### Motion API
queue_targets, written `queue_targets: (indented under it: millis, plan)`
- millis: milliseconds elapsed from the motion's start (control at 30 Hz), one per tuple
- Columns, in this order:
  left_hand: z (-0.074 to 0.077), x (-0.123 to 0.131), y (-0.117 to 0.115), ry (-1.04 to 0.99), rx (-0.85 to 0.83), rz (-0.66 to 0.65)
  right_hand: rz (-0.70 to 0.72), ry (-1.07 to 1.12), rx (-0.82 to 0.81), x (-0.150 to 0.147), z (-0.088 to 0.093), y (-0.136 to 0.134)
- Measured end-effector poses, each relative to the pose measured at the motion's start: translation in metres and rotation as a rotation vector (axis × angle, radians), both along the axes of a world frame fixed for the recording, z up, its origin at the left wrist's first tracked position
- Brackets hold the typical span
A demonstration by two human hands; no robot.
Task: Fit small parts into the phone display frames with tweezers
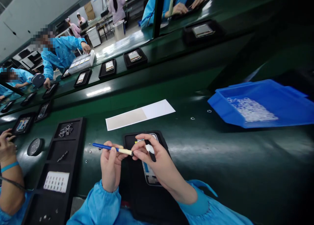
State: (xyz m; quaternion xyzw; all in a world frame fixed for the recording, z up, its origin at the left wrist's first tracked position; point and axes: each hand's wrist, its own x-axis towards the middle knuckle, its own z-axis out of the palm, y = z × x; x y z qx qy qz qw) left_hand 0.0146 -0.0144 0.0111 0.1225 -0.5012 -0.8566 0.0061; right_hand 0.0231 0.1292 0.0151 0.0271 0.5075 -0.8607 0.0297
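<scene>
My left hand (111, 166) pinches a blue pen-like tool (104, 147) with a cream-coloured end, held nearly level. Close to the tool's dark tip are the fingertips of my right hand (157, 156); whatever small part they pinch is too small to make out. A black item with a white patch (149, 148) is also held in my right hand, against the palm side. Below both hands lies a black tray (137, 185) with an opened phone-like device (150, 176) in it, partly hidden by my right hand.
Left stands a black compartment tray (82, 127) with small parts and a white sheet; beside it, a round dish (35, 147) and a co-worker's hand. Ahead lies a white-and-beige strip (157, 110). Right is a blue bin (291, 104) of white rings. Device trays line the raised ledge.
</scene>
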Motion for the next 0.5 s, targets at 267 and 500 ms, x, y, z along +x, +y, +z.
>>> queue_targets:
  millis: [267, 500]
  plan:
    - [-0.0041, 0.0005, 0.0002, 0.027, -0.041, 0.015, -0.013, -0.010, -0.034, -0.0002, -0.0029, -0.0030]
    - [-0.0038, 0.0013, 0.0009, 0.051, -0.042, 0.026, 0.026, -0.023, -0.085, 0.0008, -0.0062, -0.0033]
